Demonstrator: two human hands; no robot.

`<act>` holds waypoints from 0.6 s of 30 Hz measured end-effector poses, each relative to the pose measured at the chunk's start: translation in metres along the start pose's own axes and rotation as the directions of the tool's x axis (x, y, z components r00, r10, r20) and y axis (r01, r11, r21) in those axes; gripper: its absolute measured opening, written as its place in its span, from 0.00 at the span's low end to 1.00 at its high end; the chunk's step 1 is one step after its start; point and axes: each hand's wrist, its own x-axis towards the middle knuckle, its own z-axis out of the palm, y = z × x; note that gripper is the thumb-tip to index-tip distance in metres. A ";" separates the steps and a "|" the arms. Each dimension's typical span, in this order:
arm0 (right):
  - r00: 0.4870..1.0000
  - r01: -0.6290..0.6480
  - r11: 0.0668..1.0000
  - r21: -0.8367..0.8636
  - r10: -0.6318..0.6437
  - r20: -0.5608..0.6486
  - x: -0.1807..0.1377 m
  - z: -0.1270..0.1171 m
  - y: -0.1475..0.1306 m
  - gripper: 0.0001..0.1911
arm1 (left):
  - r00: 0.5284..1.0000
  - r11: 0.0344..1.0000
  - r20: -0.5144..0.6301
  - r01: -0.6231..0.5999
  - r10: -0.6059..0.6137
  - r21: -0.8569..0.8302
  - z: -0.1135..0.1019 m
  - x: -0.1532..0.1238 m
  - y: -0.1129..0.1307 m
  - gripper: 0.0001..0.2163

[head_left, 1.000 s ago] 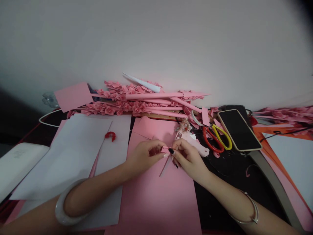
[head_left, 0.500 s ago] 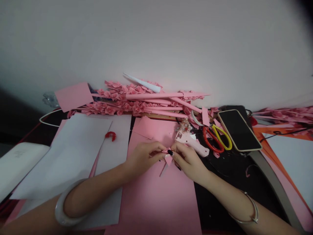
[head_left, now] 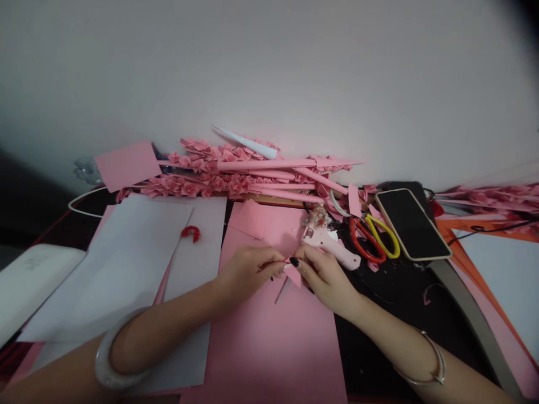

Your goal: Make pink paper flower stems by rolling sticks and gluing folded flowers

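The paper piece pinched between the left hand and right hand is pink, like the big sheet beneath. Right-hand nails are black. The scissors have red and yellow handles, the phone a black screen

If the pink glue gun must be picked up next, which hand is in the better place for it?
Probably the right hand: it lies just beside the pink glue gun, while the left hand is farther away. Both pinch the small pink paper piece.
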 end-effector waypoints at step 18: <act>0.988 0.157 0.987 -0.023 -0.157 0.011 -0.001 -0.002 0.001 0.11 | 0.989 0.992 0.116 -0.075 0.087 -0.100 0.000 0.000 0.000 0.08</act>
